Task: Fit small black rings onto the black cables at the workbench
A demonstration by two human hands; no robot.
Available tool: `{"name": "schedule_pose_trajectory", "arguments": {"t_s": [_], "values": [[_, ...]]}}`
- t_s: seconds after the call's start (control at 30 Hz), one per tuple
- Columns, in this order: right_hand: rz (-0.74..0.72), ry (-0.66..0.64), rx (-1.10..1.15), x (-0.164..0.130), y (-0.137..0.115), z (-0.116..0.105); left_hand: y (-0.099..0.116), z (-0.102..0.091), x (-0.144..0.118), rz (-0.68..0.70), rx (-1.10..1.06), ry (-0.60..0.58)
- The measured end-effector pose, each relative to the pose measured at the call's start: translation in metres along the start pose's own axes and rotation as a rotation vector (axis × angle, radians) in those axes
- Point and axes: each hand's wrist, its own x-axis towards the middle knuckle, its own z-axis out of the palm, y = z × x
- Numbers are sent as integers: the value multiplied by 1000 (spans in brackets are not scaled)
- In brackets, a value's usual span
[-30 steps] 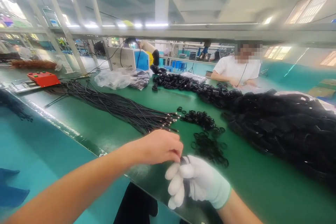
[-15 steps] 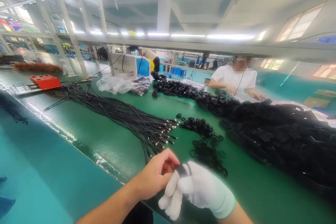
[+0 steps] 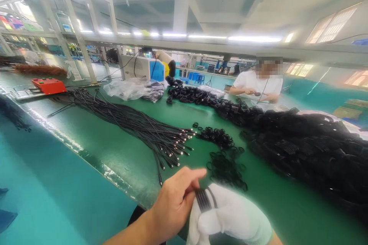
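Gloved right hand (image 3: 230, 214) grips a black coil (image 3: 203, 201); bare left hand (image 3: 174, 201) at its edge, grip unclear. Small black rings (image 3: 217, 137) beyond on tabletop (image 3: 276, 203).

Red box (image 3: 50, 86) at left on a green tabletop (image 3: 112, 147), brown bundle (image 3: 40, 70) behind it at far left, clear plastic bag (image 3: 123, 89) near a white-and-blue machine (image 3: 141, 69), blue stools (image 3: 198, 78) farther off, person in a white shirt (image 3: 257, 80) at far right.
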Motion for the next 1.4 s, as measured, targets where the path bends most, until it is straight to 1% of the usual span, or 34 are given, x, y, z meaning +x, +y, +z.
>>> {"name": "schedule_pose_trajectory", "arguments": {"t_s": [0.07, 0.1, 0.17, 0.2, 0.3, 0.37, 0.47, 0.5, 0.57, 0.63, 0.67, 0.8, 0.83, 0.9, 0.97, 1.07, 1.13, 1.2, 1.27, 1.4], "values": [[2, -13, -4, 1, -1, 1, 3, -6, 6, 38, 35, -128], [-5, -11, 4, 1, -2, 3, 3, -8, 9, 64, 51, -156], [-23, 25, -3, 2, -3, 6, 4, -10, 12, 96, 79, -151], [-20, 71, -38, 1, -4, 8, 5, -10, 14, 103, 86, -139], [27, 278, -183, -9, -12, 12, 10, -13, 16, 99, 70, -138], [32, 383, -236, -19, -21, 11, 16, -17, 17, 58, 61, -153], [5, 449, -255, -32, -33, 7, 22, -25, 21, -1, 74, -142], [-5, 490, -256, -34, -35, 5, 22, -27, 23, -10, 84, -131], [-30, 567, -247, -33, -35, 3, 18, -28, 25, -32, 102, -126], [-46, 606, -236, -26, -31, 3, 12, -27, 26, -54, 111, -130], [-48, 596, -229, -20, -28, 4, 9, -26, 27, -63, 107, -132], [-17, 457, -170, 2, -18, 5, 4, -24, 27, -98, 55, -141], [-14, 444, -165, 6, -16, 4, 5, -25, 28, -104, 48, -147], [-11, 462, -146, 12, -12, 2, 7, -26, 30, -114, 57, -152], [-10, 450, -57, 14, -9, -2, 10, -28, 33, -137, 77, -146], [-30, 325, 173, 13, -4, -5, 15, -30, 36, -257, 118, -90], [-54, 275, 263, 12, -1, -7, 17, -31, 37, -342, 152, -71], [-63, 272, 278, 12, 1, -8, 17, -30, 38, -384, 184, -82], [-59, 296, 266, 13, 3, -8, 15, -29, 38, -408, 192, -82], [-43, 359, 281, 16, 5, -6, 9, -23, 38, -514, 79, -52]]}}
